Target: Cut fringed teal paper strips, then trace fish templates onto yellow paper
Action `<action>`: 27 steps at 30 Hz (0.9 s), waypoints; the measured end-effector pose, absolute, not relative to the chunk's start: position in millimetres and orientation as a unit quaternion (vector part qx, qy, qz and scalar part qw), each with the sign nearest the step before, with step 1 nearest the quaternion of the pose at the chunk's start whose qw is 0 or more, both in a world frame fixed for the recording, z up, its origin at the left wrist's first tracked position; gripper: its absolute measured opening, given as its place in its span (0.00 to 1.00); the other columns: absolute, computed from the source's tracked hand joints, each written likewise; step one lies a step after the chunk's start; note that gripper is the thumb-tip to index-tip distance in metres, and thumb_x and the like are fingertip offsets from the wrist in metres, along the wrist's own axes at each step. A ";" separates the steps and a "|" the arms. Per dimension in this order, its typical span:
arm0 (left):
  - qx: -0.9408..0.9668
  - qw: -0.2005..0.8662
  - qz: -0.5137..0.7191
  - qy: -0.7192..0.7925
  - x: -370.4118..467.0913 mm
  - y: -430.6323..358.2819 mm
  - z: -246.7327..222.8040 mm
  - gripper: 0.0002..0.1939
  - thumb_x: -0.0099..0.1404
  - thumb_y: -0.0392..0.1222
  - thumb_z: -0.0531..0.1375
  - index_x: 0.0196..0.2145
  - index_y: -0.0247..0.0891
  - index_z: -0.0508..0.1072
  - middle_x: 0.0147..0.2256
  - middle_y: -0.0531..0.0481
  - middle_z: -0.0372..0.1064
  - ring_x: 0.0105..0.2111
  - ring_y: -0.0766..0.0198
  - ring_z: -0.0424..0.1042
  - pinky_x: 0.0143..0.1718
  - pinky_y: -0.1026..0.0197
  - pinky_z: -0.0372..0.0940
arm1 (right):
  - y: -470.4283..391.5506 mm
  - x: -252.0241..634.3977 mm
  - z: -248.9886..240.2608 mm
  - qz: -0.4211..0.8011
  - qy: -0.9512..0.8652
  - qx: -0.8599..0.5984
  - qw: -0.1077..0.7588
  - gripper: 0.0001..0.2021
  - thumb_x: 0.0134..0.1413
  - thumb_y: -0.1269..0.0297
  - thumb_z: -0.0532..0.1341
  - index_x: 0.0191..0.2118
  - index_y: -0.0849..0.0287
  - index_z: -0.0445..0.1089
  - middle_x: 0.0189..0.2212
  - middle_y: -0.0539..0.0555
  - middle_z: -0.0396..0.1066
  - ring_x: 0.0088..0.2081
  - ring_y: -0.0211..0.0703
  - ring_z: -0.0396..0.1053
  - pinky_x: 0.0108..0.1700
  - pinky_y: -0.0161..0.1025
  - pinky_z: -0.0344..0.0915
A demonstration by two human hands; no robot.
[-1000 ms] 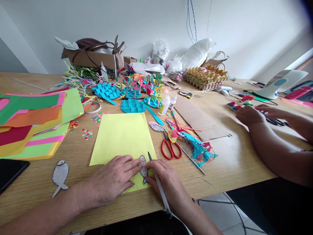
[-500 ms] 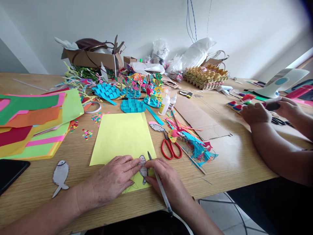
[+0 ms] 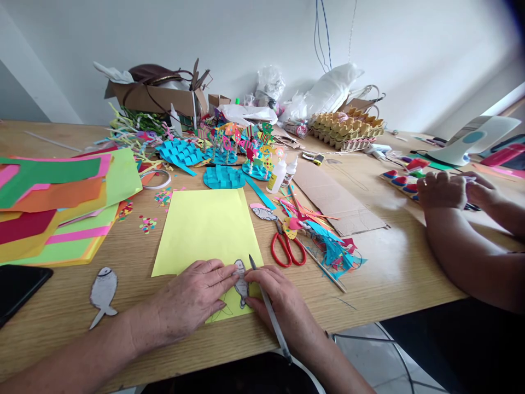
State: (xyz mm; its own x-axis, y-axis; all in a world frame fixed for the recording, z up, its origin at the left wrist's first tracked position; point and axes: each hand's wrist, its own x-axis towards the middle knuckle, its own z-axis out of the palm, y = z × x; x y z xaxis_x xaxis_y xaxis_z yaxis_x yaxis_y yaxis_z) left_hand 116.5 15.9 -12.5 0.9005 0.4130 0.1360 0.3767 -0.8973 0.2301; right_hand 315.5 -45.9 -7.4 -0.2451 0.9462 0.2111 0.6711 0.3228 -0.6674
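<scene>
A sheet of yellow paper lies in front of me, with a small grey-white paper fish cutout on its lower right part. My left hand rests flat on the sheet, fingers stretched out, its fingertips at the fish's left edge. A pen is held in my right hand, tip pointing up and away from me. The right fingertips touch the fish's right edge. Drawn outlines show on the paper just left of the fish. A larger fish cutout lies on the table left of my left forearm.
Red-handled scissors, paper scraps and a cardboard piece lie to the right. Coloured sheets and a phone are at left. Glue bottles stand behind the yellow sheet. A co-worker's hands are at far right.
My hands, the pen and the small fish stay nearly in place. The co-worker's hands have shifted right and closer together, and the dark object they held is no longer visible.
</scene>
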 end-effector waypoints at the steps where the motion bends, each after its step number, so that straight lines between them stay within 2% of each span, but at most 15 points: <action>1: 0.970 0.099 0.090 0.203 116.2 15.9 -12.9 0.29 0.59 0.31 0.56 0.58 0.36 0.55 0.55 0.45 0.61 0.50 0.55 0.60 0.50 0.52 0.60 | -45.9 315.6 -7.4 0.229 -0.755 -0.535 0.302 0.14 0.44 0.79 0.61 0.38 0.58 0.65 0.35 0.52 0.69 0.40 0.42 0.65 0.41 0.37 0.63; 8: 0.971 0.093 0.094 0.200 116.5 16.1 -15.3 0.27 0.61 0.32 0.55 0.58 0.36 0.55 0.54 0.45 0.61 0.50 0.56 0.60 0.50 0.53 0.60 | -46.4 316.7 -10.9 0.227 -0.754 -0.531 0.312 0.13 0.46 0.79 0.60 0.38 0.57 0.65 0.35 0.52 0.69 0.39 0.42 0.65 0.41 0.37 0.63; 12: 0.975 0.097 0.087 0.180 121.3 23.2 -9.2 0.19 0.63 0.32 0.51 0.53 0.33 0.63 0.52 0.44 0.64 0.47 0.56 0.63 0.48 0.53 0.61 | -45.5 316.5 -12.9 0.227 -0.755 -0.530 0.312 0.13 0.46 0.78 0.60 0.38 0.57 0.65 0.35 0.53 0.69 0.40 0.43 0.66 0.42 0.38 0.63; 16: 0.974 0.148 0.083 0.152 126.1 37.3 -0.6 0.17 0.64 0.29 0.50 0.49 0.35 0.67 0.48 0.46 0.68 0.44 0.60 0.65 0.47 0.58 0.61 | -44.7 317.7 -11.6 0.223 -0.761 -0.522 0.314 0.10 0.49 0.75 0.58 0.39 0.57 0.65 0.35 0.53 0.70 0.39 0.43 0.66 0.41 0.38 0.63; 21: 0.961 0.226 0.088 0.130 129.7 50.7 5.6 0.17 0.65 0.27 0.48 0.45 0.40 0.70 0.44 0.50 0.70 0.44 0.66 0.65 0.48 0.63 0.58 | -46.6 324.5 1.4 0.207 -0.764 -0.505 0.345 0.05 0.55 0.69 0.55 0.36 0.59 0.67 0.31 0.54 0.70 0.35 0.41 0.67 0.38 0.37 0.62; 24: 0.956 0.250 0.092 0.125 131.0 54.1 5.7 0.16 0.65 0.28 0.49 0.44 0.39 0.70 0.44 0.50 0.69 0.45 0.66 0.64 0.48 0.63 0.57 | -49.7 327.3 10.3 0.251 -0.748 -0.511 0.341 0.10 0.58 0.69 0.49 0.35 0.58 0.67 0.28 0.52 0.70 0.31 0.38 0.67 0.34 0.34 0.61; 27: 0.953 0.261 0.090 0.126 131.5 56.0 4.2 0.14 0.65 0.29 0.49 0.43 0.40 0.71 0.44 0.50 0.69 0.45 0.65 0.64 0.48 0.63 0.57 | -51.0 325.4 13.0 0.308 -0.727 -0.528 0.313 0.08 0.57 0.69 0.49 0.37 0.58 0.64 0.25 0.48 0.68 0.27 0.35 0.65 0.30 0.32 0.60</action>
